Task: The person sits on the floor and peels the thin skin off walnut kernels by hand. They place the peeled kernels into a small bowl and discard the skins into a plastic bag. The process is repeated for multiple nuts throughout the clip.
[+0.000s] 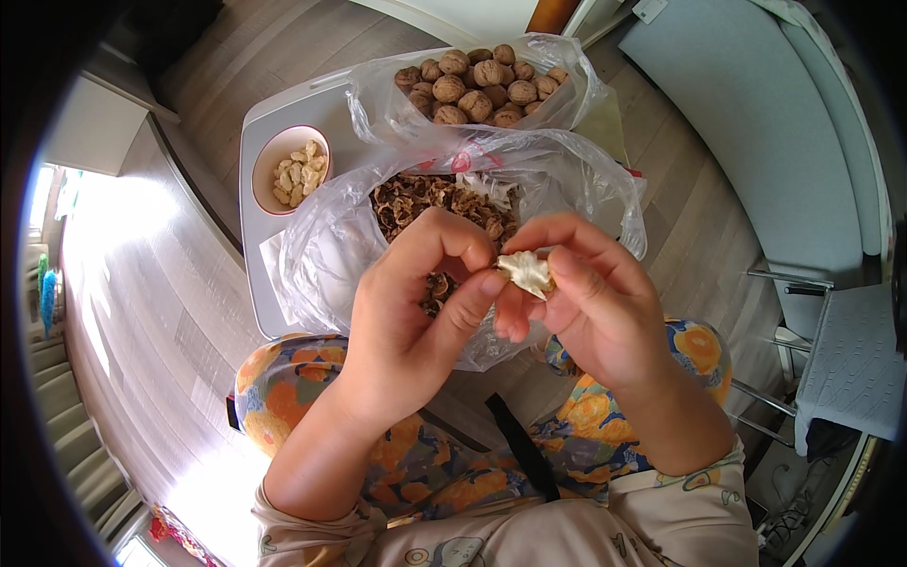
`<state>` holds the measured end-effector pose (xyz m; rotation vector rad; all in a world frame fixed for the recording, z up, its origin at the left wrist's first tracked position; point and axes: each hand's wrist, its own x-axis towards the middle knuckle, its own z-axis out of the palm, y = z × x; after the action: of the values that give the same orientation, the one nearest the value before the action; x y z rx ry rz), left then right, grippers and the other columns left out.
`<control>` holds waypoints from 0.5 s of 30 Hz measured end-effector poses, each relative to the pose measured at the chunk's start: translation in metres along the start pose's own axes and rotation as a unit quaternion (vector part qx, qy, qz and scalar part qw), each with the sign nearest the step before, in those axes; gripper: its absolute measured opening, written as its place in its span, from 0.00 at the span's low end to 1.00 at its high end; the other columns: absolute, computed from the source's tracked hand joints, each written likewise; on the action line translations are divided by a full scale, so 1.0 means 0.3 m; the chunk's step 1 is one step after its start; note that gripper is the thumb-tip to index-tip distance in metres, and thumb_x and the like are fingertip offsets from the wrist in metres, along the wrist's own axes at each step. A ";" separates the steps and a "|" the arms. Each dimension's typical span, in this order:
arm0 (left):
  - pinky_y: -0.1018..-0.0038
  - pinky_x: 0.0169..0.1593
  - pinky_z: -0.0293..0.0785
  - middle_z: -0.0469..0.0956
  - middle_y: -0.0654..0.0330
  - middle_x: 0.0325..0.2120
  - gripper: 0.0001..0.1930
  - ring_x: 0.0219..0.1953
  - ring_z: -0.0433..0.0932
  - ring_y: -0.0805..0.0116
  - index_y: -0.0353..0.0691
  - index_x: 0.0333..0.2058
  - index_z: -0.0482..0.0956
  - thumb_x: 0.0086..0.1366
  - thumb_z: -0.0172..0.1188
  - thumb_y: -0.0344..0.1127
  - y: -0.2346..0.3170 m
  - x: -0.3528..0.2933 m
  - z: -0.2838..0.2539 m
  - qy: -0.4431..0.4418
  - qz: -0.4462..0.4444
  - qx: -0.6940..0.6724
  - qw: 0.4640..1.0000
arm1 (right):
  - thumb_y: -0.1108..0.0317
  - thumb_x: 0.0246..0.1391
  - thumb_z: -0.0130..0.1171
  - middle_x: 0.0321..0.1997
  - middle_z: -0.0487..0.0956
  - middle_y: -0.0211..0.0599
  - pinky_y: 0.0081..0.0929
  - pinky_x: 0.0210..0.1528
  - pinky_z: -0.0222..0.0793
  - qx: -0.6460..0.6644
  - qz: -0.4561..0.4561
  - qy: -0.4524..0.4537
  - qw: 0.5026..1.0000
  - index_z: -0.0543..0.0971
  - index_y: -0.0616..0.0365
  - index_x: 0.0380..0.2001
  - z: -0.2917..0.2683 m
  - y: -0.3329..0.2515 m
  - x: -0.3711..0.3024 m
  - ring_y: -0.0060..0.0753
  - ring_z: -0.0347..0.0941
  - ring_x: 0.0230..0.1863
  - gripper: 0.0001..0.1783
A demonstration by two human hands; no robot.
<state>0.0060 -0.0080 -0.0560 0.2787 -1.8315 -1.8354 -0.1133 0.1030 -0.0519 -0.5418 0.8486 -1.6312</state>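
Note:
A pale walnut kernel (525, 272) is held between my two hands, above the near side of an open plastic bag (590, 189). My right hand (600, 293) pinches it between thumb and fingers. From the other side, the thumb and index finger of my left hand (411, 302) close on its left edge. Inside the bag lie many broken brown walnut shells (430, 200), partly hidden behind my hands. Peeled kernel pieces fill part of a white bowl (263, 175) with a reddish rim, to the left.
Whole walnuts (474, 90) sit in a second clear bag (373, 94) at the far side of a small grey table (269, 293). My legs in patterned trousers (283, 397) are close to the table's near edge. A grey chair (855, 359) stands at right.

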 end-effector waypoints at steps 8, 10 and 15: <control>0.81 0.30 0.65 0.67 0.60 0.24 0.05 0.25 0.68 0.74 0.35 0.26 0.65 0.52 0.51 0.19 -0.007 -0.005 -0.008 0.024 0.036 0.067 0.997 | 0.71 0.52 0.49 0.32 0.72 0.37 0.20 0.34 0.67 -0.152 -0.020 0.069 0.986 0.66 0.66 0.41 0.039 -0.015 -0.006 0.24 0.70 0.32 0.13; 0.81 0.30 0.65 0.67 0.60 0.24 0.06 0.26 0.67 0.73 0.35 0.25 0.65 0.50 0.51 0.19 -0.009 -0.005 -0.005 0.022 0.042 0.067 0.997 | 0.73 0.51 0.50 0.31 0.72 0.37 0.20 0.34 0.67 -0.123 -0.024 0.057 0.991 0.66 0.67 0.40 0.018 -0.012 -0.008 0.24 0.70 0.31 0.13; 0.81 0.32 0.66 0.69 0.60 0.25 0.06 0.28 0.68 0.74 0.35 0.25 0.66 0.50 0.51 0.18 -0.005 -0.010 -0.005 0.029 0.036 0.029 0.998 | 0.68 0.51 0.50 0.29 0.72 0.39 0.24 0.31 0.66 -0.003 -0.003 0.039 0.999 0.64 0.67 0.41 0.006 -0.007 -0.001 0.27 0.69 0.27 0.17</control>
<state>0.0089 -0.0081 -0.0583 0.2811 -1.8331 -1.7097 -0.1132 0.1029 -0.0490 -0.4874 0.9113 -1.6641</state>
